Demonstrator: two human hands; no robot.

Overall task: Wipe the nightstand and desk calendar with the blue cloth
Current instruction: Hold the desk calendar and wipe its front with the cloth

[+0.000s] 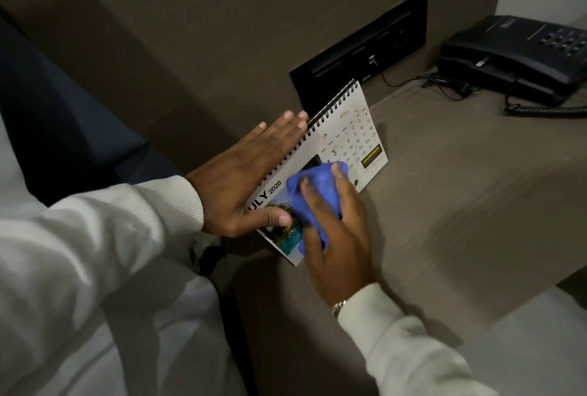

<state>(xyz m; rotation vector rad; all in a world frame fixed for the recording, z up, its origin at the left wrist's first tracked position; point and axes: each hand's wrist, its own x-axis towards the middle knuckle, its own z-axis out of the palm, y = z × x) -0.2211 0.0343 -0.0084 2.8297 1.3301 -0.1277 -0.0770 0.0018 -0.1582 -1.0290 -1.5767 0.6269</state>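
The spiral-bound desk calendar stands on the brown nightstand, showing July 2026 with small brownish spots on its white page. My left hand grips the calendar: flat fingers lie behind the spiral edge and the thumb presses on the front picture. My right hand holds the bunched blue cloth pressed against the lower middle of the calendar's front page, covering part of the picture and the date grid.
A black telephone with a coiled cord sits at the nightstand's back right corner. A black panel with a plugged cable is set in the wall behind the calendar. White bedding lies at the left.
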